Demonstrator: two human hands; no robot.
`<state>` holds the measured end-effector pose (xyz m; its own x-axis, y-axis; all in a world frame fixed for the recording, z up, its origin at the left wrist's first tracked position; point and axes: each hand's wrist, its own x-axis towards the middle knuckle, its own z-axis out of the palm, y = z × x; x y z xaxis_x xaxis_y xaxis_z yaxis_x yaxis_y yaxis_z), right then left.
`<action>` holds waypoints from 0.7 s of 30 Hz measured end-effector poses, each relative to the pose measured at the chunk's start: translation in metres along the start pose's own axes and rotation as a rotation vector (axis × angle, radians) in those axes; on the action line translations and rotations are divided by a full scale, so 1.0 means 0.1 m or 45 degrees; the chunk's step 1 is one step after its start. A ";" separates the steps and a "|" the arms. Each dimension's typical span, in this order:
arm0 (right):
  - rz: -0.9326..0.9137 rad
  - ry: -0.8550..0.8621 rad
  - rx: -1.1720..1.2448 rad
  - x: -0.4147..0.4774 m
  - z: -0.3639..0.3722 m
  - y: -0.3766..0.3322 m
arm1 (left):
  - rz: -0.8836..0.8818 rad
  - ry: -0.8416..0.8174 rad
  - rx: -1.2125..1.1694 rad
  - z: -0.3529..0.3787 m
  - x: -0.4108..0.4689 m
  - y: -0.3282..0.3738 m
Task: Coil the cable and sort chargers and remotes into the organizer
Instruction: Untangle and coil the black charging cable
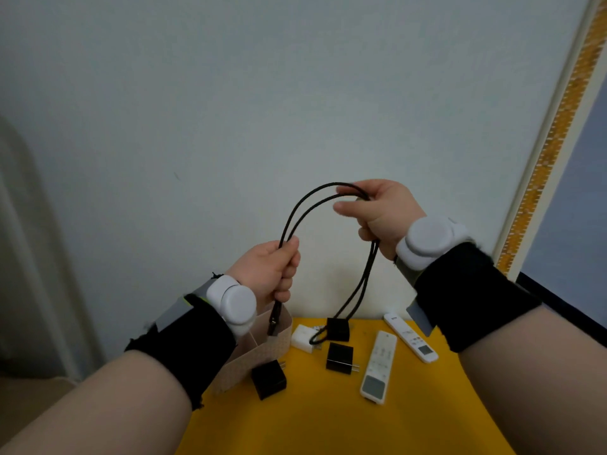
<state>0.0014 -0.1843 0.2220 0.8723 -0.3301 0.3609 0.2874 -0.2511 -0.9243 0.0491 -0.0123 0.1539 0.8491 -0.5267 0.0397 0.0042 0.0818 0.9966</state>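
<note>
A black cable [295,213] arches doubled between my two raised hands above the yellow table [328,415]. My left hand [272,274] grips one side, with a plug end hanging below the fist. My right hand [377,215] pinches the other side, higher up; from it two strands drop to a loop lying on the table. Three black chargers [268,379] [340,356] [338,329] and a white charger [303,338] lie on the table. Two white remotes [377,367] [412,338] lie to the right. The beige cardboard organizer [259,353] stands at the table's left, partly hidden by my left wrist.
A pale wall rises right behind the table. A white and orange frame [538,165] runs up the right side. The table's left edge drops off beside the organizer. Both wrists wear black bands with white round devices.
</note>
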 end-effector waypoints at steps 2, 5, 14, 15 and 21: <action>0.046 0.003 -0.183 -0.01 0.03 0.06 | 0.020 0.039 -0.017 0.00 0.02 0.03; 0.123 0.034 -0.194 -0.04 0.06 0.11 | 0.036 0.035 0.017 0.02 0.03 0.06; 0.123 0.165 0.004 0.02 0.20 -0.03 | -0.026 -0.160 0.242 0.23 -0.05 0.05; 0.108 0.176 0.016 0.03 0.20 -0.05 | -0.033 -0.190 0.260 0.25 -0.05 0.04; 0.075 0.189 0.052 0.03 0.26 -0.09 | -0.090 -0.380 0.331 0.36 -0.07 0.04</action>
<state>0.0114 -0.1596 0.2286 0.8209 -0.4748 0.3174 0.2558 -0.1913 -0.9476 0.0243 -0.0388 0.1601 0.6606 -0.7492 -0.0485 -0.1096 -0.1602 0.9810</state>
